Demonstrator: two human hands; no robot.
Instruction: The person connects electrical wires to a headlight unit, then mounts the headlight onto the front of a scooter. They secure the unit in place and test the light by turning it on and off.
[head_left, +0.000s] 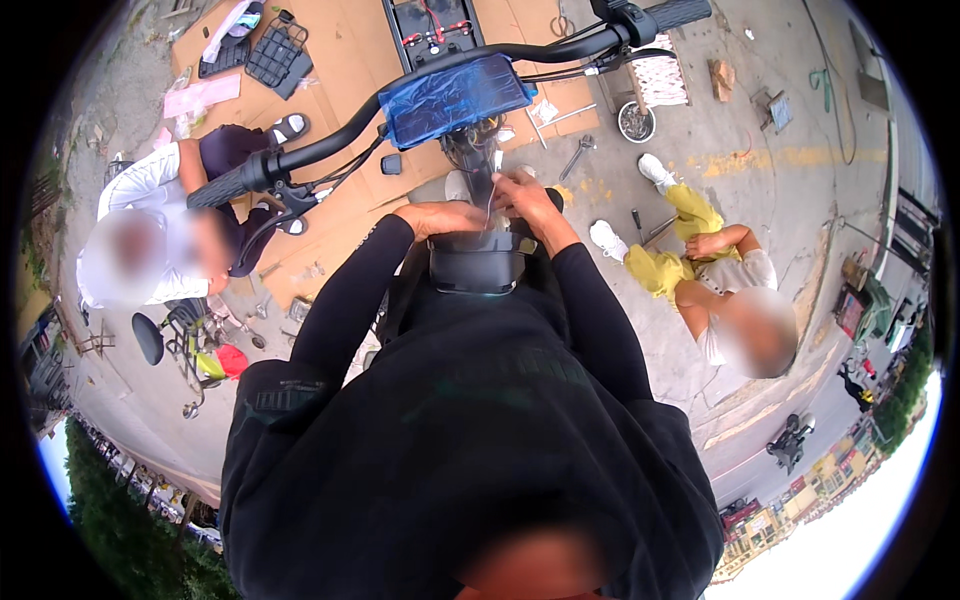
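**A thin wire, a cramped gap, and a handlebar that could swing**

We find the thin wire [489, 206] just on the wearer's side of the handlebar [320, 149], beside the dark front column [478, 168]. The right hand [532, 207] seems to have its grip pinched on that wire; for the left hand [437, 219], we cannot tell whether the grip is clenched or released.

If the handlebar turned while both hands are in close, we think it could tug the wire loose or knock the knuckles. A hard pull might fray or snap so slender a strand, and the rim of the black case [476, 268], farther toward the wearer from the handlebar, could nick it. Rubbing could also tear the blue wrapping [455, 102] against the handlebar's middle.

Much escapes us. The left fingertips are lost behind the case and column, so we cannot see what they touch. Both ends of the wire are hidden, and the tangle under the handlebar's wrapped middle is too dark and small to sort out.
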